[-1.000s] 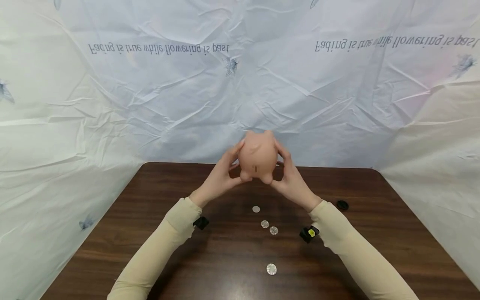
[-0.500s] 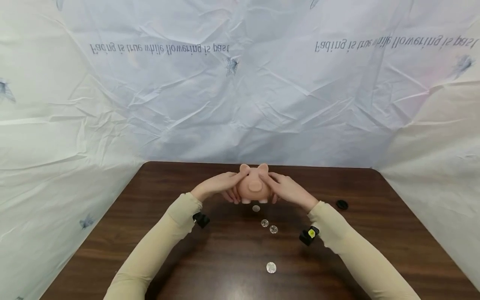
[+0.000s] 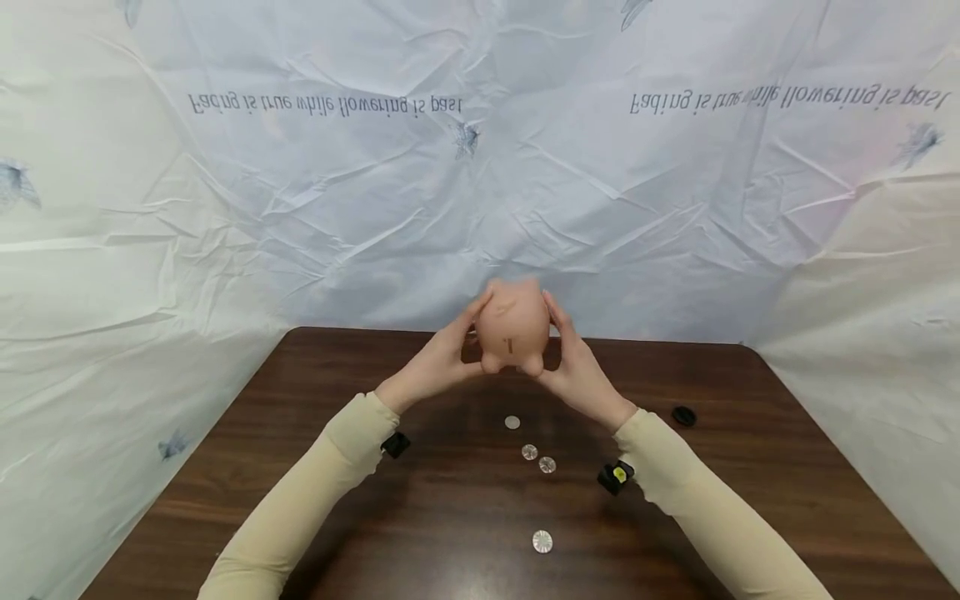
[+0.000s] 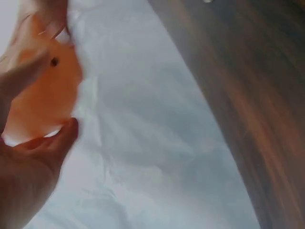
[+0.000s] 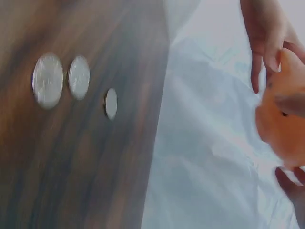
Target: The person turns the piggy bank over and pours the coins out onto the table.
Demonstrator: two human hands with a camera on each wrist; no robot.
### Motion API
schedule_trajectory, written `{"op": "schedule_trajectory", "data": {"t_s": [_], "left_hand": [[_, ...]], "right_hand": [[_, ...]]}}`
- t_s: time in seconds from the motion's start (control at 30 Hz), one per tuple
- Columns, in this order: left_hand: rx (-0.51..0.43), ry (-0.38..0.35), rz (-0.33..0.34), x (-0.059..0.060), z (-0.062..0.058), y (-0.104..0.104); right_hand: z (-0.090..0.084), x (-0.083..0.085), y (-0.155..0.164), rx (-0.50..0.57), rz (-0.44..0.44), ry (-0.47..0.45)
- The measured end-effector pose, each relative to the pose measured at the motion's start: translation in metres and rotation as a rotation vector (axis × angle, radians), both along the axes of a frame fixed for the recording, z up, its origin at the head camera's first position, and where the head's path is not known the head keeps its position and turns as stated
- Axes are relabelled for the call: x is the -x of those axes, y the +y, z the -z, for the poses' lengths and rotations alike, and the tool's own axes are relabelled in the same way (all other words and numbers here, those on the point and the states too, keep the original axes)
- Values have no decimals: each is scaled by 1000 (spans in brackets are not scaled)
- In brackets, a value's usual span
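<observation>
Wood-grain table (image 3: 750, 467): dark brown, walled by creased white sheeting (image 3: 225, 233)
Coins (image 3: 529, 452): four, lying flat
Black cap (image 3: 683, 415): one
Piggy bank (image 3: 513, 327): one, held above table's far edge
Left hand (image 3: 438, 360), right hand (image 3: 573, 367): fingers curled round the bank's sides

Looks like a makeshift recording booth: a dark wood desk (image 3: 750, 467) boxed in by crinkled white printed sheets (image 3: 675, 217) left, right and far.
</observation>
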State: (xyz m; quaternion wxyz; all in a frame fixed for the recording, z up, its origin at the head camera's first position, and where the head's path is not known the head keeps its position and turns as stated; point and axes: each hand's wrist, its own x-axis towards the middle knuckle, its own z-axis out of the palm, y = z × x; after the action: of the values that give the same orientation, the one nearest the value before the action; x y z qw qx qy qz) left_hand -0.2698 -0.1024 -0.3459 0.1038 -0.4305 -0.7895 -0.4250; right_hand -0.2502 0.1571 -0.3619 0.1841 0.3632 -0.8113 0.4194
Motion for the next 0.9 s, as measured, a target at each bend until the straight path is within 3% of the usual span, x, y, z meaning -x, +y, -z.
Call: {"op": "schedule_trajectory", "data": {"t_s": [0.07,0.17,0.27,0.4,0.47,0.53,0.6,0.63,0.7,0.83,0.9], "left_hand": [[-49,69,29,2,5,2],[-57,65,37,5,11,3],[20,-70,-17,4,15,-1],[179,-310,-154,-3,19,-6],[229,-410,-187,-3,21,-7],[235,-497,-188,-4,23,-6],[200,-520,-173,-5,23,-5],[163,-506,-151,-5,22,-5],[94,-403,-97,-5,19,-3],[-37,-69,26,-3,11,4],[-79,57,60,-2,7,7]], "right_hand": [[2,1,-1,-9,5,136],[5,2,-1,-12,14,127],[11,3,2,-19,26,-92],[17,0,6,-61,45,-418],[18,-1,6,-109,65,-493],[18,-2,6,-159,88,-512],[18,-3,6,-163,95,-490],[18,-4,6,-140,88,-468],[16,-5,7,-95,69,-365],[12,-6,7,-20,47,8],[10,-4,6,-4,56,208]]}}
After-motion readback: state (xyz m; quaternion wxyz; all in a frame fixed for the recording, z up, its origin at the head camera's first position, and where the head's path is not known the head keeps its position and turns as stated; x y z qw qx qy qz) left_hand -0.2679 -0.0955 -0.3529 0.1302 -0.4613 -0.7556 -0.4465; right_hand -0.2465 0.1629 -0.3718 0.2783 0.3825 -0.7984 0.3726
